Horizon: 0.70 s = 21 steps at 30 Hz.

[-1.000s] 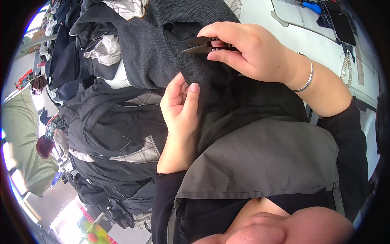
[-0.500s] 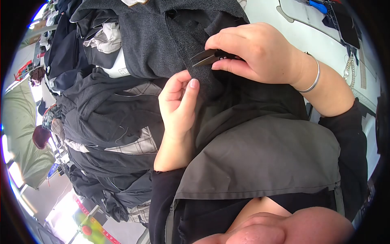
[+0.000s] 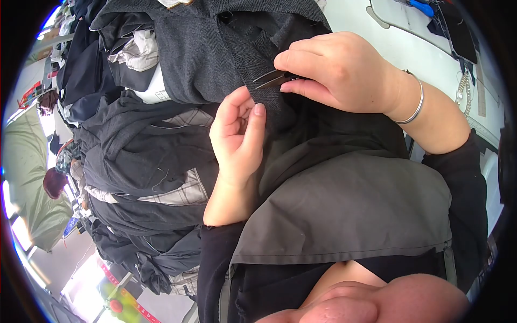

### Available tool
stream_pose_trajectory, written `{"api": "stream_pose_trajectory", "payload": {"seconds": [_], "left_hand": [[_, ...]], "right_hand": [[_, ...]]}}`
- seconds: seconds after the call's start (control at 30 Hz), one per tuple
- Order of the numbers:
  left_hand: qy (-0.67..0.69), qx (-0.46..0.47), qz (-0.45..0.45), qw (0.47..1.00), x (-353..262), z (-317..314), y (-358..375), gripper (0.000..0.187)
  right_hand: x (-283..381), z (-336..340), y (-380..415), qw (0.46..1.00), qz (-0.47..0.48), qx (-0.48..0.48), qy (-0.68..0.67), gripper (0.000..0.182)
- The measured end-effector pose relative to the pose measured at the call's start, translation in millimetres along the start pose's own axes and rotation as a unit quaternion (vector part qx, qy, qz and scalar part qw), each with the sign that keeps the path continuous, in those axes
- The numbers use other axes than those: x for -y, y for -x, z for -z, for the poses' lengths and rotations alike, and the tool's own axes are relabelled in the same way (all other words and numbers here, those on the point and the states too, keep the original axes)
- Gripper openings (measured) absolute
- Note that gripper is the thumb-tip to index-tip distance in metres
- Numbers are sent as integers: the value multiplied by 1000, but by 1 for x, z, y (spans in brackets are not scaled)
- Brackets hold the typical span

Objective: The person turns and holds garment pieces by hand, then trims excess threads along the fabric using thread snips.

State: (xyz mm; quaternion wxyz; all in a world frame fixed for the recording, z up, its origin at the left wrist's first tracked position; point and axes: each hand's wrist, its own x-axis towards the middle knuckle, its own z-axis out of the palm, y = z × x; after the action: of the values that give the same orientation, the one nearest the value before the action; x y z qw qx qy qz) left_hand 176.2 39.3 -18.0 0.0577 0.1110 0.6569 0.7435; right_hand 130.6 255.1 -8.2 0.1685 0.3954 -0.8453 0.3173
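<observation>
Thread snips (image 3: 271,81) are pinched between the thumb and fingers of my right hand (image 3: 338,70). Their two thin blades point left and lie over a herringbone strip of the dark grey garment (image 3: 196,59). My left hand (image 3: 237,132) is just below the blade tips, its fingers curled and its thumb extended along the garment's edge. That edge appears to be gripped there, though the contact is partly hidden behind the fingers. The garment drapes over the work surface and toward my lap.
A heap of dark garments with checked lining (image 3: 145,156) fills the left side. On the right is a white work table (image 3: 401,43) with a blue-handled tool (image 3: 421,7), a phone-like dark slab (image 3: 458,40) and a beaded strand (image 3: 462,91). A person (image 3: 55,183) is farther left.
The snips have turned slightly in my right hand, and their blades now look thinner. My left fingers have shifted up a little at the garment's edge.
</observation>
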Motion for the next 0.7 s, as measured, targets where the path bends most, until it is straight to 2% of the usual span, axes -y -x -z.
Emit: {"api": "stream_pose_trajectory", "payload": {"seconds": [0.1, 0.17, 0.2, 0.27, 0.4, 0.43, 0.47, 0.53, 0.57, 0.6, 0.7], "left_hand": [[-10, 0, -8, 1000, -1, 0, 0, 31], [-11, 1, -9, 1000, -1, 0, 0, 30], [11, -27, 11, 1000, 1, 0, 0, 28], [36, -52, 29, 998, 2, -1, -4, 26], [30, -31, 36, 998, 2, -8, -26, 9], [41, -24, 54, 997, -2, -11, -31, 3], [5, -8, 71, 997, -7, -15, -34, 9], [-125, 44, 59, 989, -9, -18, -41, 13], [-182, 49, 51, 981, -7, -19, -43, 17], [-264, 51, 3, 963, -6, -22, -45, 18], [-311, 47, -10, 949, -11, -30, -48, 20]], "right_hand": [[0, -2, 0, 1000, 4, -14, -1, 25], [1, -3, -2, 993, -40, -20, -110, 22], [2, -1, -2, 993, -40, -20, -109, 22], [2, 3, -4, 975, -99, 22, -199, 20], [-3, -3, -9, 952, -130, 6, -278, 22], [-2, -1, -11, 917, -188, 3, -352, 23], [-1, 1, -14, 873, -243, 0, -423, 25], [-7, -8, -14, 877, -219, -28, -427, 27], [-9, -7, -14, 885, -224, -3, -408, 27], [-10, -6, -14, 893, -228, 22, -388, 27], [-13, -12, -21, 895, -222, 21, -385, 27]]}}
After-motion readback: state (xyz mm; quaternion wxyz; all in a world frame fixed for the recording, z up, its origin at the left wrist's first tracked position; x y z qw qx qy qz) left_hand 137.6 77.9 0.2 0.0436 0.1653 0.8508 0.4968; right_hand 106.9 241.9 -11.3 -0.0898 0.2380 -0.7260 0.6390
